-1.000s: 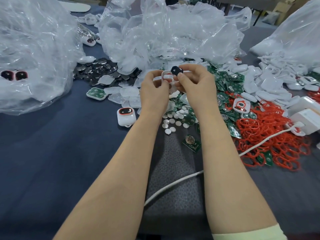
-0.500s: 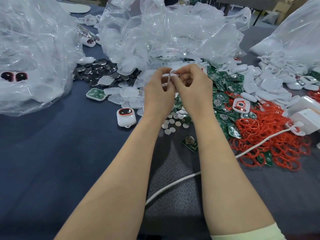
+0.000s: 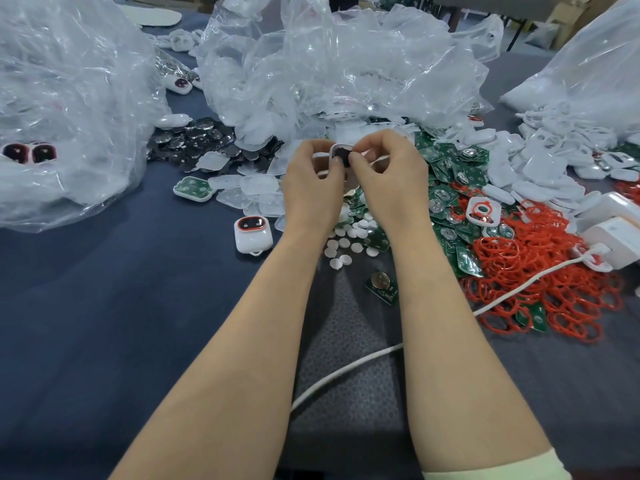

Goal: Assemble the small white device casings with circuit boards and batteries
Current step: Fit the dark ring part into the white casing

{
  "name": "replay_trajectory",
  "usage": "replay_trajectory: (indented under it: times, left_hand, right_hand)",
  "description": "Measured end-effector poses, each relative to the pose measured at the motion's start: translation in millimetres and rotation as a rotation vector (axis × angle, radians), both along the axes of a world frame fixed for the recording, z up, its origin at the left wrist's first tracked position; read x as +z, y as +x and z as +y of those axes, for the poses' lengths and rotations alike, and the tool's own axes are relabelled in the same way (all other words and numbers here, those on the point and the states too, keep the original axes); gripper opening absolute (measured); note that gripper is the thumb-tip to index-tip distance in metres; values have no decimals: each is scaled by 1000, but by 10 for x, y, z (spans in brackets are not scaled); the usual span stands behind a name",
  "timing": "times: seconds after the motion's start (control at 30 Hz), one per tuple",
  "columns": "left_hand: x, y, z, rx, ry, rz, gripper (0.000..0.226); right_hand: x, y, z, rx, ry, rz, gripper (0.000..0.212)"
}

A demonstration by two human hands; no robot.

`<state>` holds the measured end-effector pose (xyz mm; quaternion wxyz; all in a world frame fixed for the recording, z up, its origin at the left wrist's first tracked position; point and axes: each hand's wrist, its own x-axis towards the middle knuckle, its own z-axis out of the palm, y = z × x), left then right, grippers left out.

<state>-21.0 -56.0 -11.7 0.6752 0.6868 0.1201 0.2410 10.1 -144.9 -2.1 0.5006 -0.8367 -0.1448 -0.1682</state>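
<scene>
Above the desk (image 3: pixel 104 306), the left hand (image 3: pixel 313 181) grips the casing (image 3: pixel 333 149) while the right hand (image 3: pixel 391 178) pinches a dark piece (image 3: pixel 343 156) against it, in view again after being hidden half a second ago.

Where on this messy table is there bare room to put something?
Bare: the blue cloth left of the left arm, nearer than the plastic bag and white device. Crowded: right of the right hand, circuit boards, red rings, white casings.
</scene>
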Motion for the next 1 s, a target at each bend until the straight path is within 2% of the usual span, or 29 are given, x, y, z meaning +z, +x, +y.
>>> replay_trajectory:
  times: [0.2, 0.33, 0.5, 0.67, 0.77, 1.0]
  left_hand:
    - [-3, -1, 1, -4, -40, -4, 6]
    - [-5, -7, 11, -16, -98, -3, 9]
    - [-3, 21, 23, 25, -61, 52, 2]
    - [26, 15, 49, -25, -293, 108, 9]
    - [27, 6, 67, -58, -326, 98, 10]
    - [14, 31, 52, -77, -305, 118, 5]
  right_hand:
    - [19, -4, -9, 37, 66, 61, 7]
    - [23, -18, -15, 61, 45, 71, 9]
    - [18, -24, 0, 68, 13, 67, 10]
    - [17, -22, 2, 134, -94, 41, 12]
    - [5, -17, -16, 162, -167, 41, 20]
    - [14, -11, -3, 97, -172, -31, 9]
